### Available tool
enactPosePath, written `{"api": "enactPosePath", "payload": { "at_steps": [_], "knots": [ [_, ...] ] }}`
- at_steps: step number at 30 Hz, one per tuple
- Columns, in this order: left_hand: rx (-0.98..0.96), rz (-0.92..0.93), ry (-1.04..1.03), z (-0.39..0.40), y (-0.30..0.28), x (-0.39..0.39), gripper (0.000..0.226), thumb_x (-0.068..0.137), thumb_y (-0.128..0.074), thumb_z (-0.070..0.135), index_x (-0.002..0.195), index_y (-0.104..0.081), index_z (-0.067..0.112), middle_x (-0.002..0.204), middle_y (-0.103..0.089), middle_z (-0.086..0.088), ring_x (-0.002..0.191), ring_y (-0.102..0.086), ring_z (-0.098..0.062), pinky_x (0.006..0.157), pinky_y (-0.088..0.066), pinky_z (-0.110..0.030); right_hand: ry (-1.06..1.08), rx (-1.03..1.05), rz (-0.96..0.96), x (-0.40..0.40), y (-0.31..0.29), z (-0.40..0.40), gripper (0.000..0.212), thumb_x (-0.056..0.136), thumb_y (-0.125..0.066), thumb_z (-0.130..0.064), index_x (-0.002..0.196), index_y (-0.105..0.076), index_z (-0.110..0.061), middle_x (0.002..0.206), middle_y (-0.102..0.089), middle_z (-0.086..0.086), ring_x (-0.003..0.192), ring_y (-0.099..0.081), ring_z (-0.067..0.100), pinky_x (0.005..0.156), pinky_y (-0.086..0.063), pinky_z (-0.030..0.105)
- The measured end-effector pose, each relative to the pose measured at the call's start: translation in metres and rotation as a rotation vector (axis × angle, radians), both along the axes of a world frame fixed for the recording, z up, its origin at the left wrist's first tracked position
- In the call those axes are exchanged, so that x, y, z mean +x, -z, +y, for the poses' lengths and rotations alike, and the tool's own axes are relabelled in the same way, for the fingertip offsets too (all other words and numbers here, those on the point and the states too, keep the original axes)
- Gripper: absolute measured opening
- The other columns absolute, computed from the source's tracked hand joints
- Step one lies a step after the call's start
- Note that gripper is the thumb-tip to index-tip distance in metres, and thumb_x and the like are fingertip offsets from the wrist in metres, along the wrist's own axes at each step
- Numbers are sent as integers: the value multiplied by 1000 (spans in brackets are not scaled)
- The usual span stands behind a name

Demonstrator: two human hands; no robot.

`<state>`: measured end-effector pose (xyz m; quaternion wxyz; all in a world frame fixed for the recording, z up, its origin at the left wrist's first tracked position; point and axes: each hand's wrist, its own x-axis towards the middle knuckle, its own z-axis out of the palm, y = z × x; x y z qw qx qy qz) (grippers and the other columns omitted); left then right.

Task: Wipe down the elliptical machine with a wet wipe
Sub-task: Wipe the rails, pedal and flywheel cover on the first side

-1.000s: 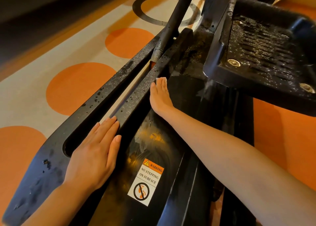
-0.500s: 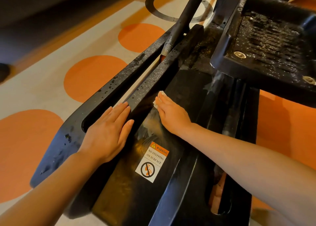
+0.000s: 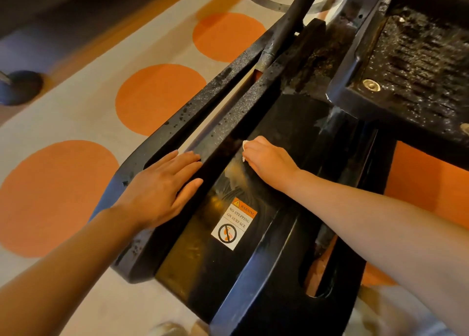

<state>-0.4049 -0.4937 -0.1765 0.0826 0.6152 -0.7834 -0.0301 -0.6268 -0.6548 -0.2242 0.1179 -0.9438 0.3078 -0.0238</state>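
The black elliptical machine fills the frame, its glossy centre cover (image 3: 286,122) running between two rails. My right hand (image 3: 269,159) presses a white wet wipe (image 3: 244,145) onto this cover, just above the warning sticker (image 3: 234,222). Its fingers bend over the wipe, and only a small white edge shows past the fingertips. Smeared wet streaks mark the cover below that hand. My left hand (image 3: 162,187) lies flat with straight fingers on the speckled left rail (image 3: 241,102), holding nothing.
A ribbed foot pedal (image 3: 411,64) hangs over the cover at upper right. A dark roller arm (image 3: 286,28) rises from the slot between the left rails. The floor has orange circles (image 3: 157,99), and a dark round base (image 3: 20,86) stands at far left.
My right hand has drawn back along the centre cover toward the warning sticker, and the wipe's edge now shows. My left hand stays on the rail. The view has pulled back.
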Motion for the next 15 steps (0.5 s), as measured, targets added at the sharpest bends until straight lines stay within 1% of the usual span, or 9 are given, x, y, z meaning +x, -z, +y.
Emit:
{"api": "enactPosePath", "payload": {
  "at_steps": [1,3,4,6,8,11,15],
  "knots": [
    [11,0,9,2,-5,-2,59,106,-22,44,132,-60,6,135,-60,-13,131,-43,-23,107,-26,-57,-12,12,26,0,-4,1,20,99,-45,-9,110,-61,-4,116,-55,12,107,-54,28,70,-50,39],
    [62,21,10,5,-18,-4,61,107,-19,45,131,-60,7,135,-61,-13,130,-50,-26,110,-27,-54,-35,33,32,-1,-16,6,18,98,-47,-10,109,-60,-6,111,-55,10,101,-57,28,74,-53,40],
    [90,41,0,5,-26,-4,63,107,-17,46,132,-60,7,135,-61,-13,129,-52,-27,112,-27,-51,-55,37,30,-2,-25,9,15,95,-53,-8,106,-62,-6,107,-58,11,99,-58,28,72,-55,40],
    [108,79,-24,6,-47,-7,64,107,-16,46,130,-62,7,132,-62,-13,128,-50,-23,114,-27,-44,-116,20,-7,-4,-46,15,13,84,-67,-1,96,-67,-4,96,-62,11,91,-61,28,67,-57,38],
    [94,127,-49,8,-73,-14,63,107,-17,44,125,-64,6,126,-65,-14,124,-45,-20,112,-29,-39,-157,44,-42,-8,-73,21,15,78,-72,1,92,-68,-4,91,-64,12,87,-62,29,66,-58,37],
    [111,168,-97,11,-119,-28,62,107,-17,44,121,-66,7,121,-67,-13,116,-54,-25,106,-33,-43,-191,53,-66,-12,-124,30,17,76,-77,-2,90,-69,-5,89,-66,10,85,-64,27,65,-56,32],
    [170,194,-168,14,-187,-44,51,103,-30,38,119,-67,7,118,-69,-13,112,-61,-30,106,-31,-46,-205,51,-44,-20,-197,41,14,83,-72,-9,96,-69,-7,95,-66,8,91,-62,24,71,-53,29]
  ]
}}
